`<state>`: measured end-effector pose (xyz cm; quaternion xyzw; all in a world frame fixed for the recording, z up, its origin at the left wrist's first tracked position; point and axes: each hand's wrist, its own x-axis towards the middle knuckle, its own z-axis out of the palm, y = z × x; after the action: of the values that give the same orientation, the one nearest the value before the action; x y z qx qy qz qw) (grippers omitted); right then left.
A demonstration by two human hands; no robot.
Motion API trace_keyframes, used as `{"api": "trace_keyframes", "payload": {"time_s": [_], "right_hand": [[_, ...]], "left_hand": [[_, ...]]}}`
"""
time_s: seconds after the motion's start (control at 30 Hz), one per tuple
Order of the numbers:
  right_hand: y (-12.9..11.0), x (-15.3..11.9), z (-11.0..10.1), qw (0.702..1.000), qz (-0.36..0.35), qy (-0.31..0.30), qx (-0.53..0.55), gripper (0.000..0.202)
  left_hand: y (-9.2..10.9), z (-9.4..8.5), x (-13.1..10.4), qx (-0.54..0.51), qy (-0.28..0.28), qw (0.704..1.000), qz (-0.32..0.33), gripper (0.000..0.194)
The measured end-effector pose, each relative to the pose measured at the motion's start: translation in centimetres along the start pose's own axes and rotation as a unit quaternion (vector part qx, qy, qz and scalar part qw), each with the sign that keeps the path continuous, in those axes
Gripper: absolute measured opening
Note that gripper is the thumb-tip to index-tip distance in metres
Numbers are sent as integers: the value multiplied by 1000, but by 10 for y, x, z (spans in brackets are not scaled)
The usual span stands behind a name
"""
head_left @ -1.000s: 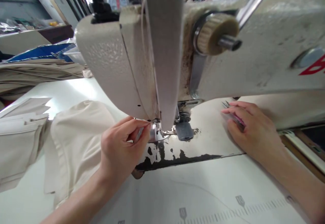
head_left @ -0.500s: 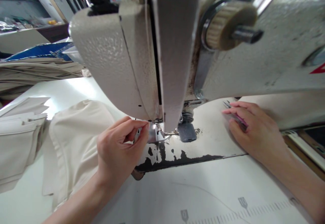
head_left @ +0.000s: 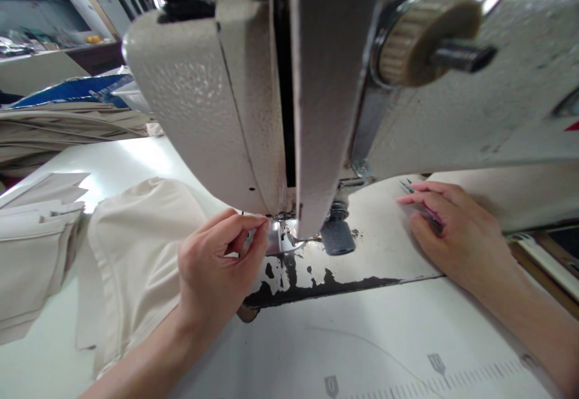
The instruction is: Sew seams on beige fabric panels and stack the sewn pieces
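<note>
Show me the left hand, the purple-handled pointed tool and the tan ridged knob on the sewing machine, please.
Left hand (head_left: 218,260): head view, on the middle of the hand.
Purple-handled pointed tool (head_left: 433,218): head view, on its handle.
Tan ridged knob (head_left: 402,47): head view, on its ridged side.

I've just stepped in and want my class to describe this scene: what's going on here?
A person sits or stands at a sewing machine. The left hand is beside the needle area, thumb and forefinger pinched together; whether they grip a thread is too fine to tell. The right hand is over the machine's bed, holding a pointed metal tool. Left of the machine, a cream cloth piece lies on the white table, beside stacked cloth pieces.
</note>
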<state>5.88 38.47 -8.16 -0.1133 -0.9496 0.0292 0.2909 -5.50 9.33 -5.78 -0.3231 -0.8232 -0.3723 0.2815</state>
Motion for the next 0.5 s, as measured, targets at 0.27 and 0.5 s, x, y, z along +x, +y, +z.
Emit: {"api": "trace_keyframes", "payload": {"time_s": [0.27,0.5], "right_hand": [[0,0,0,1000,3,7,3,30],[-1,0,0,1000,0,8,11,29]], "left_hand": [[0,-1,-1,1,17,1000,8,8],[0,1,-1,0,12,1000,5,9]]}}
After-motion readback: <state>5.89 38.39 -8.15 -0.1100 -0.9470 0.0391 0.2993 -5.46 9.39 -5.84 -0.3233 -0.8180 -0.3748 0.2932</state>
